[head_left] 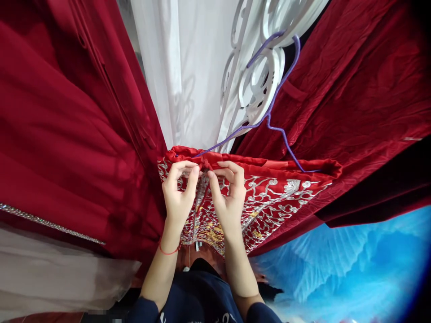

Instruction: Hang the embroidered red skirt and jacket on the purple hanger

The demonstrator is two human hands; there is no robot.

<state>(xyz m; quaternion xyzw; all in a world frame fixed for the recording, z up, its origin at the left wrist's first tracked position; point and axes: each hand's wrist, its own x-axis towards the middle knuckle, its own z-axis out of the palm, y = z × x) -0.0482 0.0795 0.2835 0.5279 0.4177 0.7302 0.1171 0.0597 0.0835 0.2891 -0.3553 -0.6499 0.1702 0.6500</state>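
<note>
A red skirt (pixel 266 190) with silver and gold embroidery hangs by its satin waistband (pixel 256 167) from a purple wire hanger (pixel 274 101). At the front of the waistband is a small dark red knotted cord (pixel 206 165). My left hand (pixel 180 190), with a thin red string around its wrist, pinches the cord's left side between thumb and fingers. From the right, my right hand (pixel 229 190) pinches the same cord. Both sets of fingertips nearly meet at the knot. The exact form of the knot is partly hidden by the fingers.
The hanger hooks on a white scrollwork rack (pixel 259 80). Dark red garments (pixel 84 112) hang at the left, and a patterned red fabric (pixel 353 98) at the right. White cloth (pixel 198 58) hangs behind. A blue pleated gown (pixel 357 260) is at the lower right, pale tulle (pixel 57 269) lower left.
</note>
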